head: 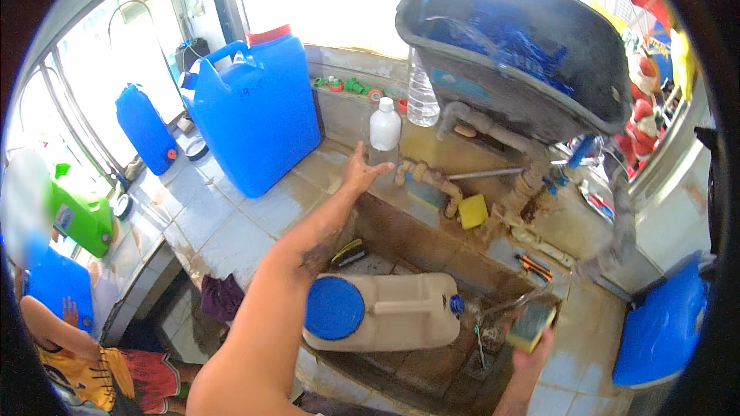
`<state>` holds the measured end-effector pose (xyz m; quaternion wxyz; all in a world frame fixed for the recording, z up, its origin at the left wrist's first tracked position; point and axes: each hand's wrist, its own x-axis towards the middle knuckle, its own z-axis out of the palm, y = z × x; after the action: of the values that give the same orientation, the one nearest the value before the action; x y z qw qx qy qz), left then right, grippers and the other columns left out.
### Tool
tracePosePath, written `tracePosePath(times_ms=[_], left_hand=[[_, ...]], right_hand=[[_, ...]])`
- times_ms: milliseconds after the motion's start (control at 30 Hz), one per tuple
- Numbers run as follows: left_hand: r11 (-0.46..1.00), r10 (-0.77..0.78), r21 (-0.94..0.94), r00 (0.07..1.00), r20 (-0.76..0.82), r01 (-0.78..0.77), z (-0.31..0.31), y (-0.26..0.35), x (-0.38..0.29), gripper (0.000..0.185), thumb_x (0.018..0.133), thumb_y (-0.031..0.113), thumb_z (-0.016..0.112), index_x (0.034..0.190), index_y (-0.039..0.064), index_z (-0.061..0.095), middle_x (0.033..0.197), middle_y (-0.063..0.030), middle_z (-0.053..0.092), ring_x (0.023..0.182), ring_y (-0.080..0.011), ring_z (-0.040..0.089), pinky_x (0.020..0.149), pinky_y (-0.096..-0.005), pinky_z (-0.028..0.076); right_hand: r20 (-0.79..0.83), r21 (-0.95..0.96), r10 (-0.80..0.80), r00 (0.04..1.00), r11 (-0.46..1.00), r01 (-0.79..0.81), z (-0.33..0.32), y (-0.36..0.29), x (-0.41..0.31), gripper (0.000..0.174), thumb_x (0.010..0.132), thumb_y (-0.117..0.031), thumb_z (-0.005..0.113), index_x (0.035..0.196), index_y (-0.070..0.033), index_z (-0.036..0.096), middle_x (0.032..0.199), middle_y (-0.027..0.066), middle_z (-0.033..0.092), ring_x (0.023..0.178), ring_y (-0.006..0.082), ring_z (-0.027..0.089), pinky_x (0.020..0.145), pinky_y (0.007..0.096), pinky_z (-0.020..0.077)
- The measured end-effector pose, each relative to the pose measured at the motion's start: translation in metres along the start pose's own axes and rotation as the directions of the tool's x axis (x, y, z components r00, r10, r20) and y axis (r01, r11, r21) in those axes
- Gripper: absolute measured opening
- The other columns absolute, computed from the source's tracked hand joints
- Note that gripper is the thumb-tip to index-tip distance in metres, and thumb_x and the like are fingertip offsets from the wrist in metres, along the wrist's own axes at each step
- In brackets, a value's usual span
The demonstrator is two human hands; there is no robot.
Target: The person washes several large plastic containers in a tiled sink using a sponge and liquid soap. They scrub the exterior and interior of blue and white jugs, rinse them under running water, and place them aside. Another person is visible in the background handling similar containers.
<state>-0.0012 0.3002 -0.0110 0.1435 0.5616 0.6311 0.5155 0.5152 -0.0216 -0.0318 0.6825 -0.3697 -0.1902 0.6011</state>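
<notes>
My left hand (365, 172) is stretched out at the back edge of the sink, thumb and finger apart. Just beyond it stands a bottle with a white cap (384, 127); whether the fingers touch it is hard to tell. In my right hand (535, 352) is a green and yellow scouring sponge (532, 326), at the right end of the sink (404, 231). Between my arms a beige plastic jug (410, 312) lies on its side in the sink, with a large blue lid (334, 307) and a small blue cap (457, 304). A toothbrush (480, 346) lies beside it.
A large blue jerrycan (260, 115) stands on the tiled counter (231, 242). Pipes and a tap (428, 176) run behind the sink, near a yellow sponge (473, 211). A grey tub (497, 69) overhangs the back right. At left is another person (81, 352) by a blue container (55, 283).
</notes>
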Motion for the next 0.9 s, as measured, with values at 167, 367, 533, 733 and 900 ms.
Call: tracePosePath(times_ms=[167, 367, 533, 733, 900], left_hand=[[0.984, 0.003, -0.18, 0.998, -0.064, -0.015, 0.063, 0.006, 0.022, 0.077, 0.066, 0.041, 0.092, 0.125, 0.001, 0.062, 0.123, -0.0206, 0.068, 0.115, -0.0327, 0.066, 0.096, -0.0445, 0.051], [0.934, -0.05, -0.356, 0.997, -0.065, 0.024, 0.04, 0.019, 0.007, 0.062, 0.067, 0.029, 0.091, 0.115, 0.0, 0.066, 0.101, -0.0172, 0.075, 0.095, -0.0309, 0.073, 0.088, -0.0421, 0.055], [0.874, 0.464, -0.141, 0.885, -0.039, -0.465, -0.02, 0.094, -0.051, 0.06, 0.061, 0.03, 0.092, 0.112, 0.007, 0.071, 0.106, -0.0135, 0.074, 0.1, -0.0325, 0.071, 0.093, -0.0436, 0.055], [0.193, 0.89, 0.321, 0.303, 0.341, -0.927, -0.092, 0.197, -0.133, 0.033, 0.077, 0.032, 0.074, 0.108, 0.024, 0.074, 0.118, -0.0034, 0.067, 0.127, -0.0236, 0.057, 0.117, -0.0597, 0.028], [-0.131, 0.757, 0.378, 0.154, 0.635, -0.917, -0.121, 0.296, -0.187, 0.014, 0.082, 0.028, 0.068, 0.094, 0.025, 0.075, 0.104, 0.0037, 0.071, 0.113, -0.023, 0.064, 0.113, -0.057, 0.03]], right_hand=[[-0.369, 0.216, 0.164, 0.915, 0.972, -0.087, 0.008, 0.041, -0.092, 0.045, 0.097, -0.039, 0.054, 0.131, -0.01, 0.059, 0.12, 0.0119, 0.067, 0.111, 0.0378, 0.064, 0.084, 0.0505, 0.056], [-0.388, 0.039, 0.079, 0.918, 0.997, -0.069, -0.015, 0.067, -0.084, 0.043, 0.104, -0.042, 0.051, 0.134, -0.013, 0.057, 0.092, 0.004, 0.063, 0.075, 0.0193, 0.062, 0.061, 0.0352, 0.0537], [-0.113, -0.223, 0.01, 0.994, 0.974, -0.035, -0.083, 0.072, -0.074, 0.041, 0.103, -0.046, 0.052, 0.13, -0.016, 0.061, 0.088, 0.0018, 0.06, 0.08, 0.0181, 0.062, 0.065, 0.0339, 0.0539], [-0.241, 0.141, 0.107, 0.965, 0.987, -0.074, 0.188, 0.039, -0.115, 0.042, 0.104, -0.046, 0.052, 0.124, -0.011, 0.061, 0.09, 0.0063, 0.062, 0.085, 0.0237, 0.062, 0.068, 0.0337, 0.0538], [0.226, 0.273, 0.195, 0.954, 0.928, -0.254, 0.171, 0.047, -0.087, 0.041, 0.105, -0.045, 0.052, 0.121, -0.009, 0.061, 0.09, 0.0065, 0.062, 0.08, 0.0219, 0.06, 0.063, 0.0321, 0.0489]])
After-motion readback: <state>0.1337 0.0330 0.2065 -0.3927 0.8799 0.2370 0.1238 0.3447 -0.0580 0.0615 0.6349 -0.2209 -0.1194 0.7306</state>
